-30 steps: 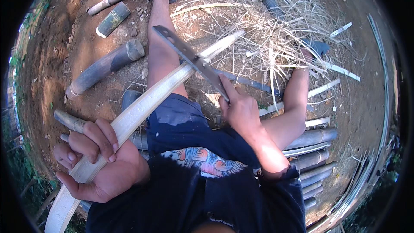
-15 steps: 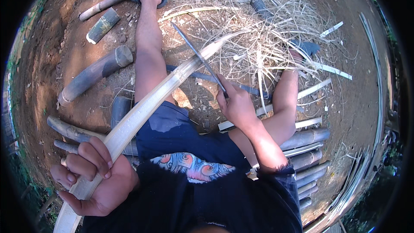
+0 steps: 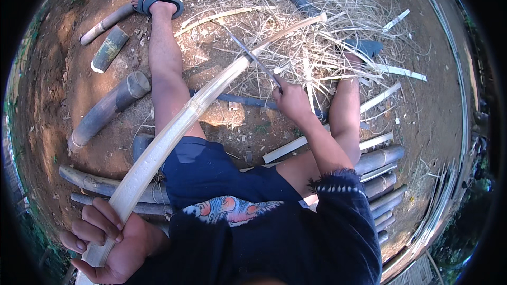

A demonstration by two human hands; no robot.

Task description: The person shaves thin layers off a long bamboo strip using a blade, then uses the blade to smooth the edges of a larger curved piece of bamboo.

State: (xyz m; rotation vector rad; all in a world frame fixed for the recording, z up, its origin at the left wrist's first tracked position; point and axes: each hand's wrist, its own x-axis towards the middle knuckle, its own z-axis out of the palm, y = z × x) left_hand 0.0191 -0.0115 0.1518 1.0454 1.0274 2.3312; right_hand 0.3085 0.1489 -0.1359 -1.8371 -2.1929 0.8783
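Observation:
A long, pale split bamboo strip (image 3: 168,133) slants from the lower left up toward the far shavings. My left hand (image 3: 113,245) is closed around its near end, fingers curled over the top. My right hand (image 3: 293,100) grips the handle of a knife (image 3: 252,57), mostly hidden inside the fist. The narrow dark blade crosses the strip near its far part and appears to rest against it. Beyond the blade the strip narrows to a thin end above a heap of bamboo shavings (image 3: 338,16).
Cut bamboo sections (image 3: 108,110) lie on the dirt at the left. Bamboo poles (image 3: 377,161) are lined up beside my right thigh, with others at my left. Long thin strips (image 3: 458,100) curve along the far right. My legs stretch out on both sides, feet in sandals (image 3: 157,1).
The bamboo strip has shifted away from me, its far end now further over the shavings. My right hand and knife have moved slightly rightward and nearer; my left hand sits a little lower.

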